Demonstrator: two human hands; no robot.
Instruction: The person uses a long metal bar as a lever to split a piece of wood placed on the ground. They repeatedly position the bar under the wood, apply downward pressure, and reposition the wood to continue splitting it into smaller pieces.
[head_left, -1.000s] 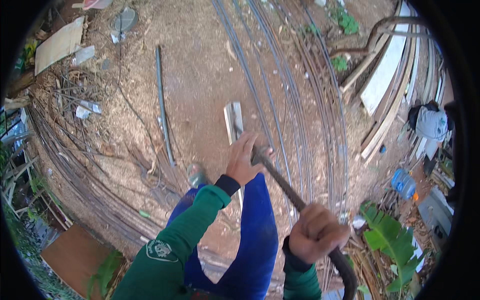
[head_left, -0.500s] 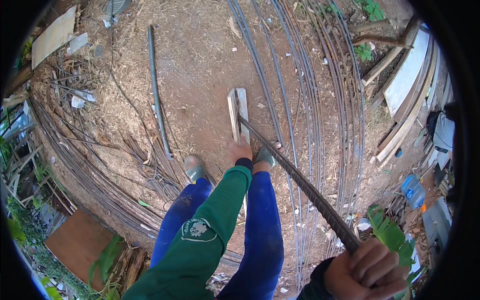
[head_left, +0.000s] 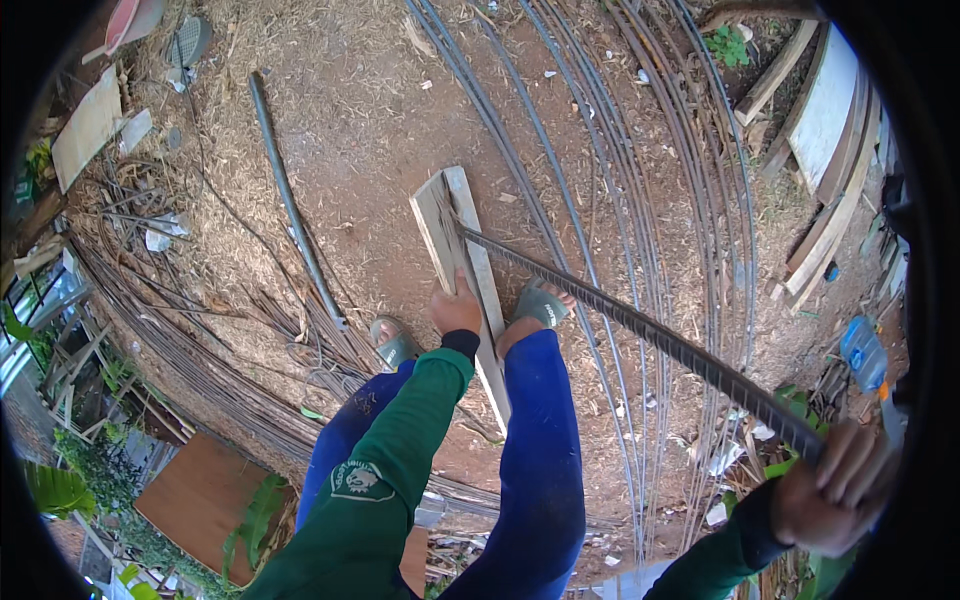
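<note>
planks (head_left: 486, 290): between feet (head_left: 545, 303) | pipe (head_left: 286, 195): left | rods (head_left: 697, 200): right, under bar (head_left: 640, 323)

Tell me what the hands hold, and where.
Left hand: the pale, long wooden plank, around mid-length. Right hand: the dark, ribbed metal bar, by its lower-right part.

Open dirt (head_left: 370, 130) beyond the boards (head_left: 486, 280), straw-littered, bounded by the grey pipe (head_left: 287, 200) left and long metal rods (head_left: 682, 130) right. Left hand (head_left: 457, 308) has room to pass forward there. Ridged bar (head_left: 640, 322) slants from the boards to the right hand (head_left: 835, 490), blocking a straight sweep rightward. Right foot (head_left: 543, 303) crowds the boards' right side; left foot (head_left: 393, 340) leaves a narrow gap on the left.
</note>
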